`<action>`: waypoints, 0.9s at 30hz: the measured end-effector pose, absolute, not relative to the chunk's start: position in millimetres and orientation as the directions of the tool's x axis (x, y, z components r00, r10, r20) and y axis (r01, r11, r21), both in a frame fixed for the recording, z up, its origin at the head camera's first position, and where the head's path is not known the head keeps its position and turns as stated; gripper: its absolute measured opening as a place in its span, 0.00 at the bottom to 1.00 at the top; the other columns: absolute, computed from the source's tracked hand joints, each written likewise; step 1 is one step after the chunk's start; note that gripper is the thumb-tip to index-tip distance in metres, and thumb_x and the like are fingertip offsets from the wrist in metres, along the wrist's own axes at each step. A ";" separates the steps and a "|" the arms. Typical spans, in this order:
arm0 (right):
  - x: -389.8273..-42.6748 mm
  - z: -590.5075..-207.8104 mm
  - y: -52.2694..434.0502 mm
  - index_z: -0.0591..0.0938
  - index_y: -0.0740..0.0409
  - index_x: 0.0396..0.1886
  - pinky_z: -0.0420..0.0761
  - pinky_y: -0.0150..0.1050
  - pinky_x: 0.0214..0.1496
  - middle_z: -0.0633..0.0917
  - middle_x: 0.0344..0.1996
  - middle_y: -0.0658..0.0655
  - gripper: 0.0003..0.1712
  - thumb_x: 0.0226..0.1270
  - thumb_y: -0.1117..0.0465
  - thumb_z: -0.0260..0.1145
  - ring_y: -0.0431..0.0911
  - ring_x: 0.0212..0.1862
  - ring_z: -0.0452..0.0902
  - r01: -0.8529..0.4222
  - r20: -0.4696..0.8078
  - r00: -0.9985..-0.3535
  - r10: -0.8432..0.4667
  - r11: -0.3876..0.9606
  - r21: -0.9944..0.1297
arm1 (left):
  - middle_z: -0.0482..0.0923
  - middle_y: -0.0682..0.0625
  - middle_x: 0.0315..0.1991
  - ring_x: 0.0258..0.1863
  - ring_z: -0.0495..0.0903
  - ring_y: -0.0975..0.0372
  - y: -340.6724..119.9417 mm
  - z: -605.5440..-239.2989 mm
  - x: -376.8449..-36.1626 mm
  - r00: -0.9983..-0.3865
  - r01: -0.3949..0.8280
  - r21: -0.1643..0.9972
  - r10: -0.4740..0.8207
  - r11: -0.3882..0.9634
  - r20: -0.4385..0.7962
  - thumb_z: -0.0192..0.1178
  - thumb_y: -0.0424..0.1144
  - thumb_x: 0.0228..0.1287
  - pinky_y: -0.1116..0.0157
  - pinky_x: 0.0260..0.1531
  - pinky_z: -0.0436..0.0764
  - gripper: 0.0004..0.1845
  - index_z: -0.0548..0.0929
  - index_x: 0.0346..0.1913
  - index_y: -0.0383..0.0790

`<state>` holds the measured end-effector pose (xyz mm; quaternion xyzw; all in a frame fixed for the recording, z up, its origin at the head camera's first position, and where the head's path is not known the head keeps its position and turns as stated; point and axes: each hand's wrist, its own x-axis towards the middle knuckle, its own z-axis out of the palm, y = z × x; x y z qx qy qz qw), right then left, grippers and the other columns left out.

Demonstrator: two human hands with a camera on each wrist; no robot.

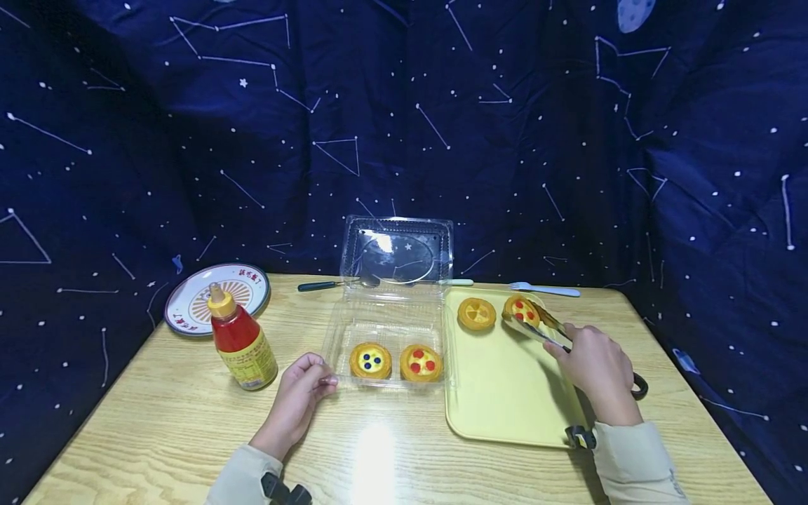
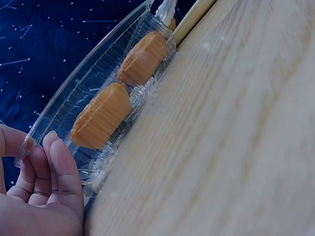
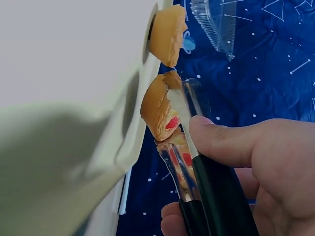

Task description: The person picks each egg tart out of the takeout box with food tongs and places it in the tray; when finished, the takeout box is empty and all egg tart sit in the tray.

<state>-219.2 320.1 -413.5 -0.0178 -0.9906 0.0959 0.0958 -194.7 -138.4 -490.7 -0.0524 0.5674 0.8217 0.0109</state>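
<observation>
My right hand [image 1: 593,361] grips metal tongs [image 3: 216,191] with black handles. The tongs' tips reach around an egg tart with red toppings [image 1: 521,311] at the far right of the yellow tray [image 1: 499,400]. Beside it on the tray sits a plain egg tart [image 1: 476,314]. With thumb and fingertips, my left hand [image 1: 301,389] pinches the front left rim of a clear plastic box [image 1: 388,326], whose lid stands up behind. Inside the box, near its front, are an egg tart with blue dots [image 1: 370,361] and another with red toppings [image 1: 421,363].
A sauce bottle [image 1: 243,340] with a yellow cap stands left of my left hand, before a patterned plate [image 1: 217,298]. Behind the box lies a dark-handled spoon [image 1: 337,283]. A pale blue fork [image 1: 544,289] rests behind the tray. Dark starry cloth [image 1: 404,140] hangs at the table's back.
</observation>
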 end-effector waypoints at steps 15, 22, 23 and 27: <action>-215.3 -407.0 320.1 0.71 0.69 0.65 0.76 0.62 0.30 0.77 0.48 0.77 0.46 0.64 0.35 0.63 0.76 0.45 0.74 0.067 0.065 -0.994 0.083 0.974 -0.214 | 0.73 0.47 0.27 0.27 0.78 0.61 -138.5 -491.4 -195.3 -0.995 -0.071 0.929 -0.038 -0.362 -0.090 0.51 0.23 0.62 0.69 0.31 0.82 0.06 0.71 0.30 0.36; -205.5 -392.6 322.3 0.70 0.69 0.66 0.75 0.63 0.30 0.76 0.48 0.78 0.49 0.64 0.31 0.60 0.75 0.46 0.73 0.055 0.097 -0.992 0.079 0.972 -0.230 | 0.73 0.46 0.28 0.28 0.78 0.61 -138.7 -490.2 -195.5 -0.995 -0.072 0.930 -0.039 -0.362 -0.092 0.51 0.24 0.62 0.68 0.31 0.82 0.06 0.71 0.30 0.36; -204.2 -391.0 321.8 0.70 0.69 0.66 0.75 0.63 0.30 0.76 0.48 0.78 0.50 0.64 0.31 0.59 0.74 0.46 0.73 0.048 0.102 -0.992 0.073 0.971 -0.233 | 0.73 0.46 0.28 0.28 0.78 0.61 -138.7 -490.3 -195.3 -0.995 -0.071 0.929 -0.040 -0.362 -0.092 0.51 0.23 0.61 0.68 0.31 0.82 0.06 0.71 0.30 0.35; -198.4 -385.5 313.8 0.69 0.68 0.67 0.74 0.63 0.33 0.77 0.47 0.77 0.49 0.64 0.31 0.60 0.73 0.45 0.74 0.012 0.137 -0.989 0.046 0.970 -0.244 | 0.73 0.46 0.28 0.27 0.77 0.60 -138.5 -490.6 -194.3 -0.995 -0.067 0.928 -0.041 -0.366 -0.088 0.51 0.23 0.61 0.68 0.31 0.82 0.06 0.71 0.30 0.35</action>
